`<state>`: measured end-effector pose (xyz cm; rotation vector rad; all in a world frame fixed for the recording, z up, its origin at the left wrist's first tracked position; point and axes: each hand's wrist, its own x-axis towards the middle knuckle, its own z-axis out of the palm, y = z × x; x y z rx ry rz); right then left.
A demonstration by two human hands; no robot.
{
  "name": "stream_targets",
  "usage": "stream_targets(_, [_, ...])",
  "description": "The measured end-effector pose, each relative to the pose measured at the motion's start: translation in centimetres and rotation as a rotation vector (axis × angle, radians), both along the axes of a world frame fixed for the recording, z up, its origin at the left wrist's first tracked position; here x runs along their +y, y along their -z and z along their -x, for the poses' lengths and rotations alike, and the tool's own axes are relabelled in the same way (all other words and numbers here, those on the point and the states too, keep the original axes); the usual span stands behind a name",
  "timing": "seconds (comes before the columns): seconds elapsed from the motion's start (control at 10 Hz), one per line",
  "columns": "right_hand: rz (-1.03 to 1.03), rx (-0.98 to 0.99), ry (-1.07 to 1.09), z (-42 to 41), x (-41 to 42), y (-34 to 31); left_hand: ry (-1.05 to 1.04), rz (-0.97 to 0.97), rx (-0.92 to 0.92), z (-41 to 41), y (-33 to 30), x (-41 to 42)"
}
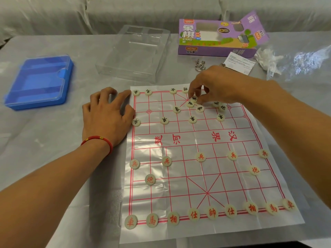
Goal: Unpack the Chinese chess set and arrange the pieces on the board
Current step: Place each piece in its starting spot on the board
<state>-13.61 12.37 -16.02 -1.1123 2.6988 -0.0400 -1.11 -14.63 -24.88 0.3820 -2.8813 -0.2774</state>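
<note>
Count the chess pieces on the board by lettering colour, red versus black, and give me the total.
Red-lettered pieces: 16
Black-lettered pieces: 14 visible, one of them pinched by the right hand; any under that hand can't be counted
Total: 30

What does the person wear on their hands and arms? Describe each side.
The left hand and forearm are bare of sleeves; a thin red cord bracelet with small gold beads circles the wrist. The right hand and forearm are bare: no sleeve, glove or jewellery shows.
</note>
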Motion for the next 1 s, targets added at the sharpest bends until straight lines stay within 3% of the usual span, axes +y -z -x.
stream_targets(0.3, [0.075,0.102,0.127,-1.8,3.8,-1.0,-0.002,0.018,0.01,0.0,0.1,-0.1])
stream_targets(0.7, [-0.03,0.153,0.594,-8.0,11.0,2.1,-0.001,0.002,-0.013,-0.2,-0.2,0.2])
stream_targets(1.0, [0.151,0.025,0.461,-8.1,12.2,2.5,0.0,0.015,-0.013,-0.1,-0.3,0.2])
